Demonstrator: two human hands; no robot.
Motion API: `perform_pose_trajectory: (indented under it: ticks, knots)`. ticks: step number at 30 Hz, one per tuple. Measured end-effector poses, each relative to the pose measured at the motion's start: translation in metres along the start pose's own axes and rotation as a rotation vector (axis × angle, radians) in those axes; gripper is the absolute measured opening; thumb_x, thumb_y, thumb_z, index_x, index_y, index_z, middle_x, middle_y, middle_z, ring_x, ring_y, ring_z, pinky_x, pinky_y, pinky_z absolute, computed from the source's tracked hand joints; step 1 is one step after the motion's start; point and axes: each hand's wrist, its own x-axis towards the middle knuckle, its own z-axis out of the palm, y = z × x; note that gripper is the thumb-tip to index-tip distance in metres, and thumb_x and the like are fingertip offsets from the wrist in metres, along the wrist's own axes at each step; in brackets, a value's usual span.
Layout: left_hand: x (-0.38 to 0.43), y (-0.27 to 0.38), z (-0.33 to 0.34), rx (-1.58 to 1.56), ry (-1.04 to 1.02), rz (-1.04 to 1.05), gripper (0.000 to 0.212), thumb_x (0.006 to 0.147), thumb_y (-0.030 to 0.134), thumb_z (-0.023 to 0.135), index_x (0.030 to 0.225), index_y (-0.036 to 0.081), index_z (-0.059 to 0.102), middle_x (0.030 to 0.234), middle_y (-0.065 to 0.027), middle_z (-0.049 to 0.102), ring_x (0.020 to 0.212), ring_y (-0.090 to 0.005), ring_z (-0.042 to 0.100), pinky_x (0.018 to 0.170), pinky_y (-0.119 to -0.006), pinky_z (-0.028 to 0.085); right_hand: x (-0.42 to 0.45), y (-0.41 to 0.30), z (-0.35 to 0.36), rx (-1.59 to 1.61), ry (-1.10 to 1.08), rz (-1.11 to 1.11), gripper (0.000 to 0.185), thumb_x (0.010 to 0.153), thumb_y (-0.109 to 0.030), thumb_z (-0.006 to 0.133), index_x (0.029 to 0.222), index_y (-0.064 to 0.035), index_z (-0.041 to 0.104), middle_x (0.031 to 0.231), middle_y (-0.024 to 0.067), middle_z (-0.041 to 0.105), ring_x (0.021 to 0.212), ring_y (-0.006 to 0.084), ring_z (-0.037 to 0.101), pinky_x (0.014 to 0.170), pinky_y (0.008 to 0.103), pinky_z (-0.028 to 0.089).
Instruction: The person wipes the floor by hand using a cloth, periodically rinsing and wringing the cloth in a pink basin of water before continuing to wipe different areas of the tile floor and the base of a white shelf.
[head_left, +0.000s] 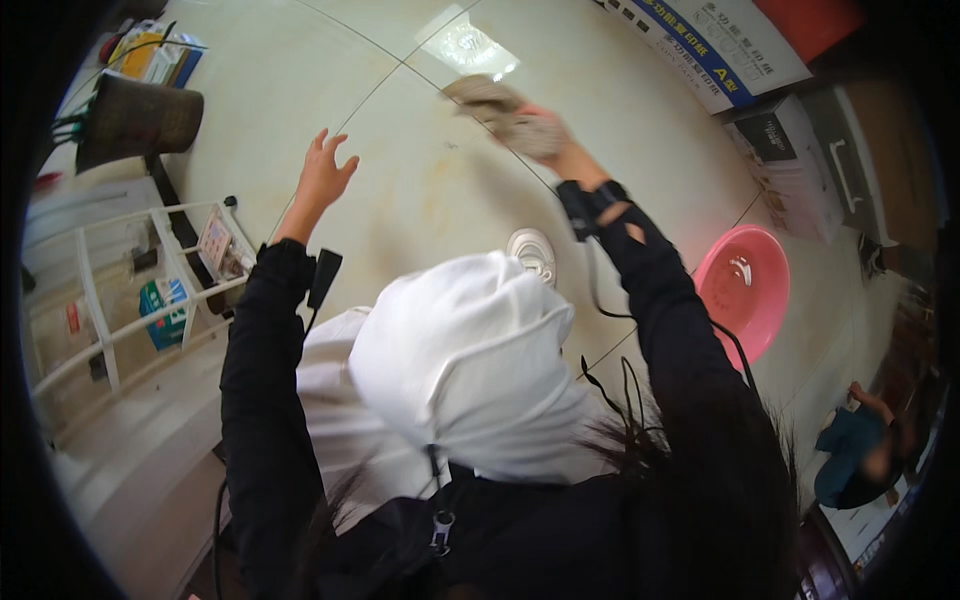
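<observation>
My right hand (551, 139) grips a crumpled greyish cloth (495, 109), blurred, over or on the tiled floor (420, 172); whether the cloth touches the tiles cannot be told. The fingers lie partly behind the cloth. To the left, my left hand (328, 169) hangs with fingers spread and nothing in it. Faint brownish marks show on the tiles between the hands. A pink plastic basin (780, 285) with what looks like water in it stands on the floor beside my right forearm.
At left are a white wire rack (101, 330) holding packages and a dark brown pot or bin (142, 120). A copy-paper carton (705, 56) and a white box (795, 180) stand at upper right. Another person (859, 457) is low at the far right. Cables hang near my sleeves.
</observation>
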Motion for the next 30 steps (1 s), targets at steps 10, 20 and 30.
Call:
perform_pose_trajectory:
  ticks: [10,20,30]
  knots:
    - [0.086,0.041,-0.030,0.035,-0.016,0.208,0.041,0.072,0.030,0.060,0.101,0.002,0.055,0.101,-0.0152,0.056,0.095,-0.0275,0.052,0.084,-0.035,0.039,-0.404,-0.123,0.093,-1.755,0.934,-0.647,0.039,0.059,0.010,0.064,0.089,-0.0029,0.043,0.088,0.0096,0.054,0.083,0.0155,0.053,0.071,0.0258,0.045]
    - [0.077,0.274,0.015,0.019,-0.190,0.551,0.034,0.075,0.030,0.056,0.100,0.006,0.055,0.105,-0.0143,0.053,0.099,-0.0289,0.049,0.084,-0.033,0.038,-0.556,-0.102,0.053,-0.752,1.630,-0.713,0.044,0.079,-0.014,0.043,0.122,-0.0102,0.037,0.106,0.0053,0.050,0.090,0.0147,0.049,0.070,0.0254,0.041]
    - [0.078,0.303,0.097,-0.087,-0.419,0.495,0.032,0.074,0.027,0.059,0.100,0.010,0.055,0.102,-0.0141,0.054,0.095,-0.0288,0.051,0.080,-0.033,0.041,-0.621,-0.001,0.036,-0.325,2.042,-0.667,0.071,0.073,-0.023,0.057,0.128,-0.0025,0.017,0.120,0.0188,0.037,0.101,0.0287,0.047,0.081,0.0388,0.042]
